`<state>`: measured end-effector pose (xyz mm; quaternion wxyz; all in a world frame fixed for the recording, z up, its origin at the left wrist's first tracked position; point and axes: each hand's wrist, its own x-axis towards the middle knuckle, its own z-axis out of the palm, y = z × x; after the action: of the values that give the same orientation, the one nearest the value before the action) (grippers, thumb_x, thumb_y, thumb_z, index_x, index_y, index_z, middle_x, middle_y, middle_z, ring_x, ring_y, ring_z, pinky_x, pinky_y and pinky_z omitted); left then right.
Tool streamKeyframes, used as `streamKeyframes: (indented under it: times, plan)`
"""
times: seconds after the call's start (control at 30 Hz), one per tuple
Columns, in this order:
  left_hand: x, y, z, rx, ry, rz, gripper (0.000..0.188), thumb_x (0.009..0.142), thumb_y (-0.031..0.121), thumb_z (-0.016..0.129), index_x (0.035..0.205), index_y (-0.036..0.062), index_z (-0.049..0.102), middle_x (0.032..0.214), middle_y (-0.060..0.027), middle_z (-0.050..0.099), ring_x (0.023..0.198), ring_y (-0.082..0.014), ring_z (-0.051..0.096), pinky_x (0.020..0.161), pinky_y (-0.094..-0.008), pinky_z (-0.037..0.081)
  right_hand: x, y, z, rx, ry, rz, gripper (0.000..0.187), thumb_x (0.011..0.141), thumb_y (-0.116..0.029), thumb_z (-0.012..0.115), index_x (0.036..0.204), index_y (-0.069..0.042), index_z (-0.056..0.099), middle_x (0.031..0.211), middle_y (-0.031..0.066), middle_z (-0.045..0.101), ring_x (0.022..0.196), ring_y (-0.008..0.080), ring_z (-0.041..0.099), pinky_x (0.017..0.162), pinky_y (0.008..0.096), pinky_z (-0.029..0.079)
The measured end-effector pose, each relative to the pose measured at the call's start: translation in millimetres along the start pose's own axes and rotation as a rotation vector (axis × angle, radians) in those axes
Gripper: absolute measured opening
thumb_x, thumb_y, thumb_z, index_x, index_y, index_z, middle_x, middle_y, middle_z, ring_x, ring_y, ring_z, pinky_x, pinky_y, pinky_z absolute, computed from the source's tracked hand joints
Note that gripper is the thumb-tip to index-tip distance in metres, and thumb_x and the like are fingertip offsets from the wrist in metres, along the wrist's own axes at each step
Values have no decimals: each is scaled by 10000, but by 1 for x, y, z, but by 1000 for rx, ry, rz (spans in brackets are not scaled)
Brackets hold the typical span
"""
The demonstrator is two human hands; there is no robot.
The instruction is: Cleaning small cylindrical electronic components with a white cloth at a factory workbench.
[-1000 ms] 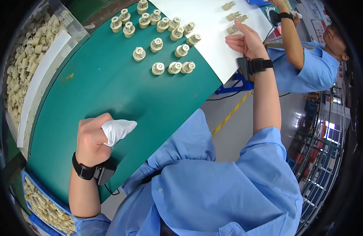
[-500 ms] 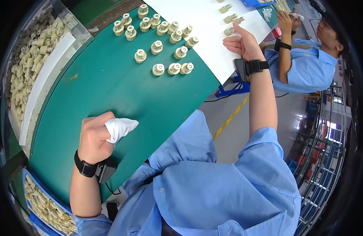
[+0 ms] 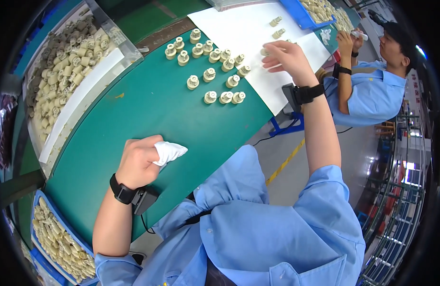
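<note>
My left hand is closed round a bunched white cloth, held low over the green tabletop. My right hand reaches over a sheet of white paper. Its thumb and fingertips close about a small cream cylindrical part, which they mostly hide. More cream parts are on the paper beyond that hand. Several stepped cream parts with narrower tops stand upright in loose groups on the green surface between my hands.
A clear-walled bin heaped with cream parts stands at the left. A blue tray of similar pieces is at the lower left, and another blue tray at the far right. A co-worker works beyond my right arm.
The view has shifted, so the table appears lower and further right. My right hand's thumb has come down toward its fingers around a cream part. My left hand still grips the cloth.
</note>
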<state>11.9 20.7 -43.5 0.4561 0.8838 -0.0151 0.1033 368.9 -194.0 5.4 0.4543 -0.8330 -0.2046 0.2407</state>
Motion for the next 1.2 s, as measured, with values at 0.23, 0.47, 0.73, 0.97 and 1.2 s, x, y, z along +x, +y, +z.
streamKeyframes:
  times: [0.23, 0.47, 0.73, 0.97, 1.2]
  plan:
    - [-3, 1, -4, 2, 2, -30, 275, 667, -27, 551, 821, 135, 710, 706, -58, 567, 586, -276, 568, 492, -357, 428, 43, -54, 51, -383, -272, -388, 333, 944, -318, 563, 1051, -20, 668, 863, 87, 697, 782, 131, 662, 688, 265, 522]
    - [-3, 1, -2, -7, 13, 1, 195, 676, -21, 553, 758, 108, 674, 736, -55, 582, 607, -289, 576, 500, -373, 433, 63, -58, 74, -546, -446, -293, 351, 956, -336, 543, 1044, -18, 662, 843, 68, 684, 753, 108, 602, 723, 261, 471]
    - [-3, -2, -3, 0, -2, -12, 193, 676, -19, 561, 761, 111, 676, 713, -60, 564, 589, -289, 565, 492, -375, 425, 43, -39, 48, -323, -48, -417, 376, 953, -361, 536, 1035, -11, 646, 761, 55, 651, 729, 119, 605, 692, 274, 474]
    - [0, 0, -4, 24, -14, -7, 214, 677, -26, 559, 776, 114, 687, 693, -62, 548, 562, -279, 551, 480, -361, 417, 31, 33, -57, 184, 469, -95, 421, 913, -404, 591, 1114, -35, 569, 726, 88, 622, 549, 157, 618, 456, 240, 432]
    - [3, 8, -2, -13, -2, -25, 304, 676, -39, 557, 850, 143, 728, 671, -60, 528, 538, -262, 536, 472, -343, 409, 53, 69, -74, 481, 324, 323, 719, 789, -579, 676, 1209, -42, 450, 795, 128, 653, 627, 220, 684, 487, 261, 542]
